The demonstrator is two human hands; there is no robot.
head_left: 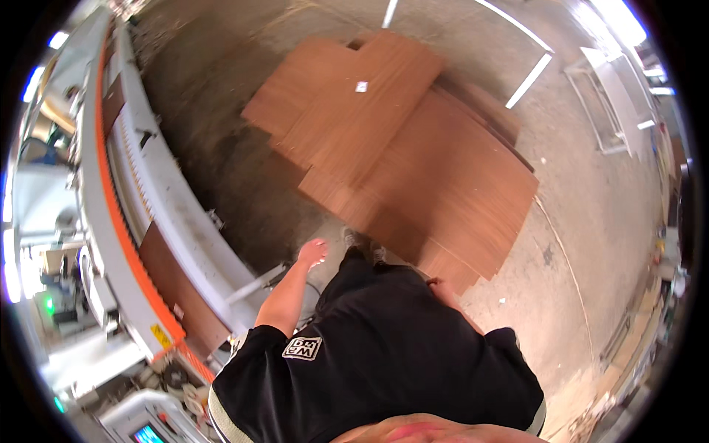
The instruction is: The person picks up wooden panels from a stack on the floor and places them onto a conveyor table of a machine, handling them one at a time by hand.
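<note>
My left hand (314, 252) hangs in the air in front of me, between the long machine and the stacked panels. Its fingers are loosely bent and apart, with nothing in them. My right hand (437, 286) is low by my side, next to the near corner of a stack of brown wood-grain panels (450, 177). Its fingers are small and partly hidden, so whether it touches the stack cannot be made out. On top, toward the far left, lies a panel (377, 96) with a small white label (361, 87). The panels overlap unevenly.
Along my left runs a long grey machine (177, 192) with an orange strip (111, 192); brown panels (181, 295) lie on its track. A control screen (148, 434) is at lower left. White lines (529, 80) mark the concrete floor. A white frame (609, 103) stands far right.
</note>
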